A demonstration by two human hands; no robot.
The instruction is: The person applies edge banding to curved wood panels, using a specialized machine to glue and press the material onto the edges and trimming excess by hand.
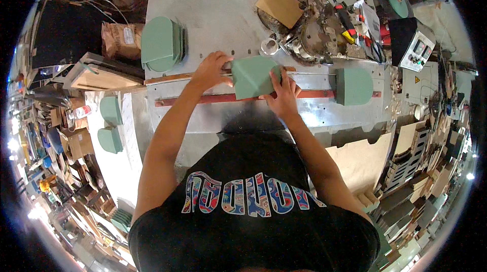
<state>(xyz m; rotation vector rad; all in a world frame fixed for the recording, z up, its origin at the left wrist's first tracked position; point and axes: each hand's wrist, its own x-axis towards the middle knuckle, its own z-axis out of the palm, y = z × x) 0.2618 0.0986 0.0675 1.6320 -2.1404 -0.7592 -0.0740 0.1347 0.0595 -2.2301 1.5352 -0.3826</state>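
Observation:
A pale green panel (251, 76) with a rounded end is held over the metal worktable, tilted across the red rail (218, 98). My right hand (285, 94) grips its rounded right end, fingers on top and the thumb by the near edge. My left hand (210, 72) is at the panel's left edge, fingers and thumb spread apart; whether the fingertips touch the panel is hard to tell. A stack of similar green pieces (158, 43) lies at the table's far left. Another green stack (355, 86) sits on the right end of the rails.
Beyond the panel stands a greasy metal machine head (314, 36) with a brown board (280, 6) on it. A control box (418, 51) is at the right. More green pieces (110, 140) lie on a white side surface (119, 165). Boards crowd both sides.

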